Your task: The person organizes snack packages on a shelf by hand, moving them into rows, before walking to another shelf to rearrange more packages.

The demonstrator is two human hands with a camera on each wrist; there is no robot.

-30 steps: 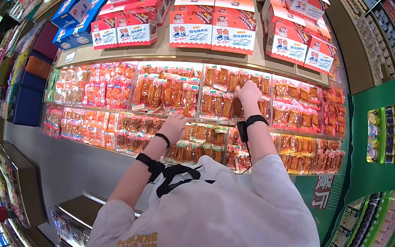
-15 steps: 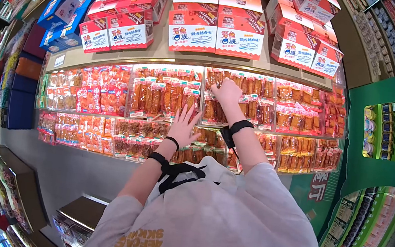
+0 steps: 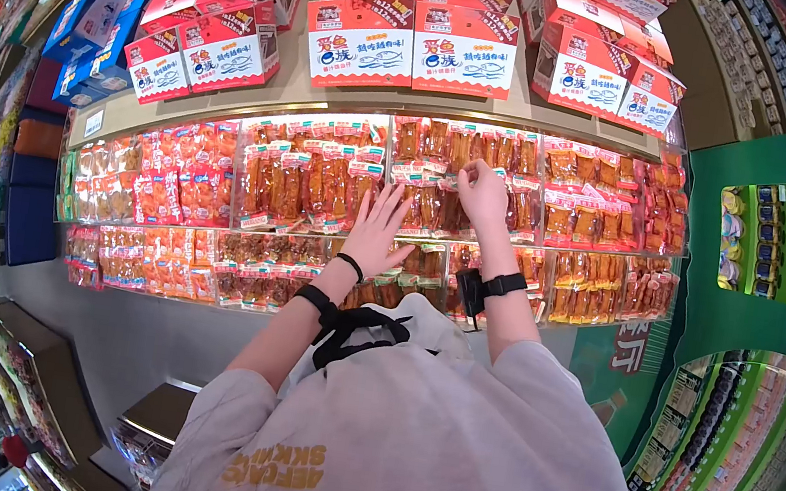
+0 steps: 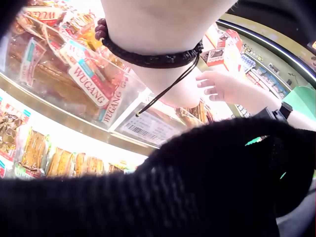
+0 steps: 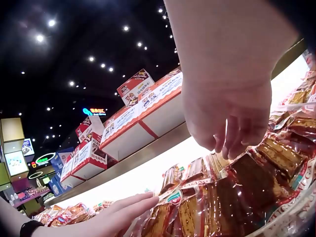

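- The right hand (image 3: 487,201) has shifted along the upper tray since a moment ago, from the left part of its compartment to nearer the middle, over the upright brown snack packets (image 3: 502,150)
- Its fingers are bent downward, thumb side near the index finger, with the tips just above or at the packet tops; I cannot tell whether they pinch one or are merely near
- The left hand (image 3: 376,235) has opened out from its earlier curl, its fingers now straight and spread apart, clamped on nothing; they reach a bit further in, beside the border between the two middle compartments
- From over there the WUGANG packets (image 4: 91,84) look packed close behind a clear front panel, with a barcode label (image 4: 148,129) on the tray's edge
- The packets being handled are in the lit upper tray, below the red-and-white cartons (image 3: 362,40) and above the lower row of packets (image 3: 589,283)
- To me the shift reads as attention moving to different packets, with none lifted clear of the tray
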